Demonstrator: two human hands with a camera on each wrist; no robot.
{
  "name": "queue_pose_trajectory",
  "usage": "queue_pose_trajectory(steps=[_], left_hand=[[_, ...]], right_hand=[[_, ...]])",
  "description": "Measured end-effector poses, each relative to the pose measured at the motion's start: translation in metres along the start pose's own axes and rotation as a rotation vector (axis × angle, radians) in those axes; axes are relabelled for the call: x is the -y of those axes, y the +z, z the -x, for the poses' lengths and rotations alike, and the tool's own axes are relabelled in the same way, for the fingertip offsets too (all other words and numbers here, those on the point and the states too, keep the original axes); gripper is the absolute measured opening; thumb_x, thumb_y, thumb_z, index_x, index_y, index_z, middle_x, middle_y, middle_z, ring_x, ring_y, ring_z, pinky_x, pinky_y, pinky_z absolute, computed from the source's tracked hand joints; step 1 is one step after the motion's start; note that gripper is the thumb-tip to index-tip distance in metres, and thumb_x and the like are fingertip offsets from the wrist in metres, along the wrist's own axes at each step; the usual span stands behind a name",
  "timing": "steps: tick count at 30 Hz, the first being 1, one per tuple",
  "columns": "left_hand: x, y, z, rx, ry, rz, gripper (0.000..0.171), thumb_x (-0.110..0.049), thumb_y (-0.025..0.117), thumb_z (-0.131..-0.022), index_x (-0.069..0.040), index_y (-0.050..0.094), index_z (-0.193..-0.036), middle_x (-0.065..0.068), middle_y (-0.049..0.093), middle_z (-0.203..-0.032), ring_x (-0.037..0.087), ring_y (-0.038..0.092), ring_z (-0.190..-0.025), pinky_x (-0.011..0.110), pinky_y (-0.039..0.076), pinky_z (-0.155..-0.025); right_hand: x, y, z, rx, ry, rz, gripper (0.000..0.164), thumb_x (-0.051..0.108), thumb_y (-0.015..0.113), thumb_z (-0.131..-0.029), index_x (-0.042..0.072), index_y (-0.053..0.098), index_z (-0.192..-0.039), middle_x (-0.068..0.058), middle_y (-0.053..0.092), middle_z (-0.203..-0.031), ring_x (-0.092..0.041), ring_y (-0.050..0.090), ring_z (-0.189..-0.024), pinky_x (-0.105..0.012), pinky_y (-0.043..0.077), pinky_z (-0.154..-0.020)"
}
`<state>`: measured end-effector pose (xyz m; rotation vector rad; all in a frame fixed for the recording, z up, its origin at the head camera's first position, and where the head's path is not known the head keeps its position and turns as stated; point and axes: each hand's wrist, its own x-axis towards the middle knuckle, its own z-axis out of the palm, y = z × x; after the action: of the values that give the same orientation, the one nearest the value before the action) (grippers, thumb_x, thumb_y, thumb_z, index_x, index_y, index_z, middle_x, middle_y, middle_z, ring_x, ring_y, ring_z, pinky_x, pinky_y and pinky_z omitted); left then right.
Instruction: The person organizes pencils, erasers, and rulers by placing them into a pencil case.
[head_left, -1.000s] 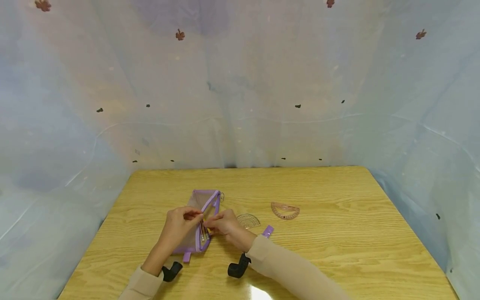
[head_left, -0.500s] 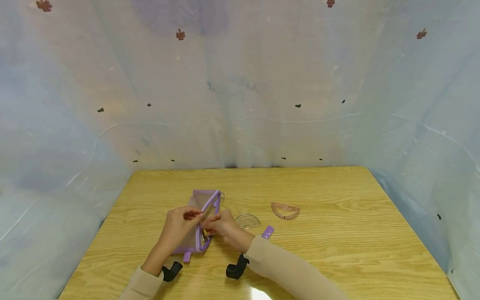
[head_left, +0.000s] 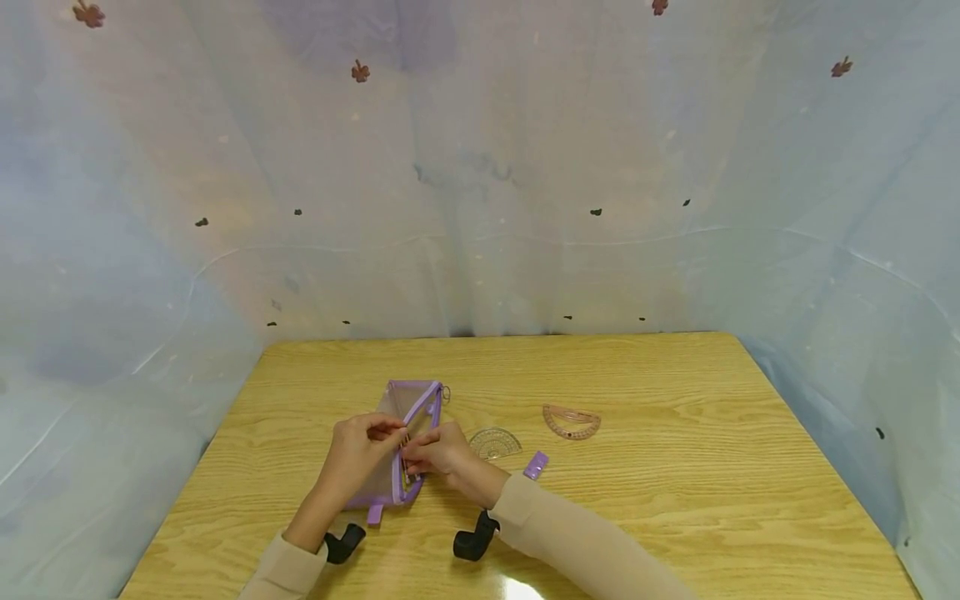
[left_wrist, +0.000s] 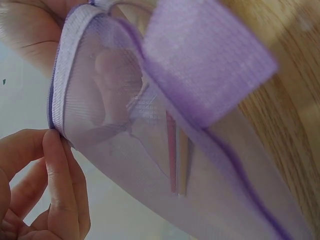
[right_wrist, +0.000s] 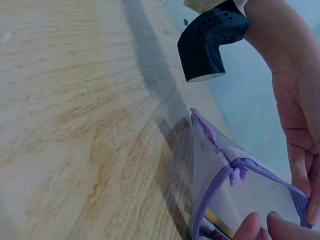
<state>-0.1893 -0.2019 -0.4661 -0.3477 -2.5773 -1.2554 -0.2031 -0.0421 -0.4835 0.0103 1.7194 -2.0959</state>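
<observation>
A purple mesh pencil case (head_left: 408, 390) lies on the table with its zipped mouth spread. My left hand (head_left: 360, 450) pinches one edge of that mouth between thumb and fingers, lifting it, as the left wrist view also shows. At the opening is my right hand (head_left: 450, 454), fingertips just inside the rim. Through the mesh, a pink stick (left_wrist: 171, 155) and a tan one (left_wrist: 183, 162) show lying in the case. A yellow pencil (right_wrist: 218, 221) lies inside near the right fingertips; I cannot tell whether they hold anything.
A clear protractor (head_left: 495, 443) lies right of the case, beyond my right wrist. Farther right is a pinkish protractor (head_left: 572, 422). A small purple piece (head_left: 536, 465) sits by the right sleeve. Pale cloth (head_left: 480, 167) hangs behind the table (head_left: 675, 500).
My right fingers have moved slightly left, farther into the case's mouth. The yellow pencil that showed at those fingers has dropped lower into the case. The left hand stays put.
</observation>
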Motion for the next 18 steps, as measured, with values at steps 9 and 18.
queue_pose_trajectory(steps=[9,18], left_hand=[[-0.001,-0.001,-0.001,0.009,-0.005,-0.006,0.007,-0.005,0.078,-0.086,-0.002,0.077,-0.092,0.0,0.072,-0.081,0.013,0.068,-0.073,0.022,0.057,-0.066],[-0.001,0.0,-0.001,-0.001,0.024,-0.011,0.005,-0.003,0.079,-0.085,-0.002,0.077,-0.09,0.0,0.072,-0.079,0.013,0.068,-0.071,0.023,0.057,-0.065]], right_hand=[[0.002,-0.008,0.002,0.001,-0.025,0.02,0.014,-0.013,0.066,-0.089,-0.021,0.068,-0.1,-0.027,0.071,-0.093,-0.013,0.063,-0.059,-0.031,0.06,-0.065],[0.007,-0.017,0.002,-0.024,-0.025,0.027,0.015,-0.012,0.069,-0.087,-0.021,0.067,-0.099,-0.025,0.072,-0.091,-0.013,0.064,-0.061,-0.032,0.06,-0.065]])
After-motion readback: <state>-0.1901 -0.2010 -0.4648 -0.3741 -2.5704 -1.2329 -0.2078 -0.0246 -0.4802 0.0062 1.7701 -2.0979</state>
